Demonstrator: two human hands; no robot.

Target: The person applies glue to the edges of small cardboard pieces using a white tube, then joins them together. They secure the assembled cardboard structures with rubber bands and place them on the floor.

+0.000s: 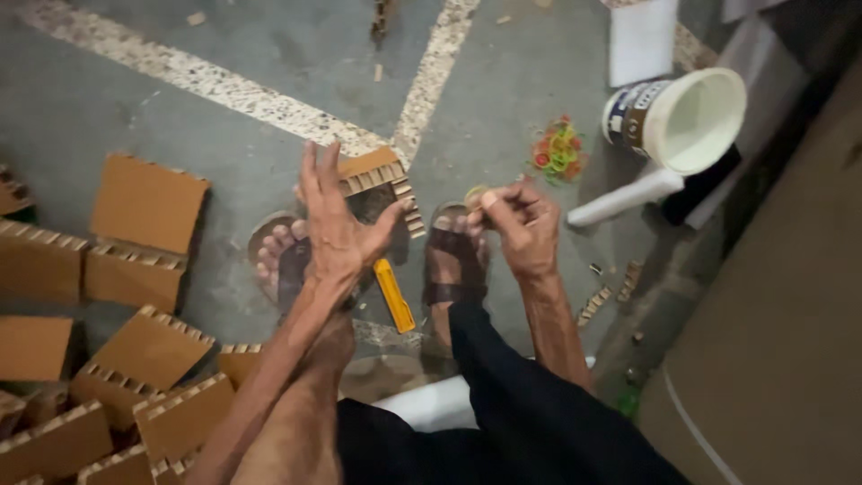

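My left hand point(337, 224) is raised with fingers spread, holding nothing, just in front of a cut piece of corrugated cardboard point(382, 175) lying on the grey floor. My right hand point(519, 224) is closed, pinching a small yellowish band-like thing point(475, 196) between thumb and fingers. A yellow utility knife point(394, 295) lies on the floor between my sandalled feet point(446, 256), below my left hand.
Several thick corrugated cardboard blocks point(148, 205) are piled at the left. A heap of coloured rubber bands point(558, 153) lies near a tipped white bucket point(682, 117). A white sheet point(642, 40) lies beyond. A large brown board point(781, 341) stands at the right.
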